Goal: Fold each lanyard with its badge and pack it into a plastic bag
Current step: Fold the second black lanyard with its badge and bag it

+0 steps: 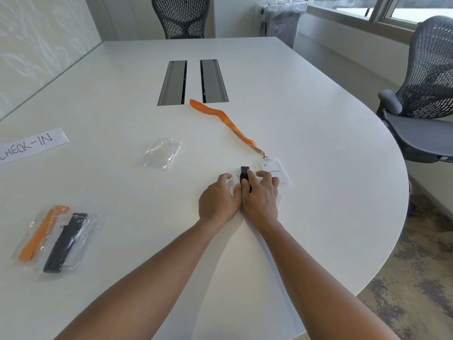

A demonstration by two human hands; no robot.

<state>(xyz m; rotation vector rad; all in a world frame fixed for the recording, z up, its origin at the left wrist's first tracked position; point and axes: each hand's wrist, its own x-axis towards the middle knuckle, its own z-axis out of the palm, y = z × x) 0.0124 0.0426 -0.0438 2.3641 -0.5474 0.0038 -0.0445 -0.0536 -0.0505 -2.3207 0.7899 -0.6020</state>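
A folded black lanyard lies on its clear badge on the white table, mostly hidden under my hands. My left hand and my right hand press side by side on it, fingers curled over the strap. Just beyond, an orange lanyard stretches away across the table, clipped to its own badge. Empty clear plastic bags lie in a small heap to the left. At the near left sit two packed bags, one with an orange lanyard and one with a black lanyard.
A paper strip reading CHECK-IN lies at the far left. Two grey cable hatches are set in the table's middle. Mesh office chairs stand at the far end and at the right. The table's curved edge runs along the right.
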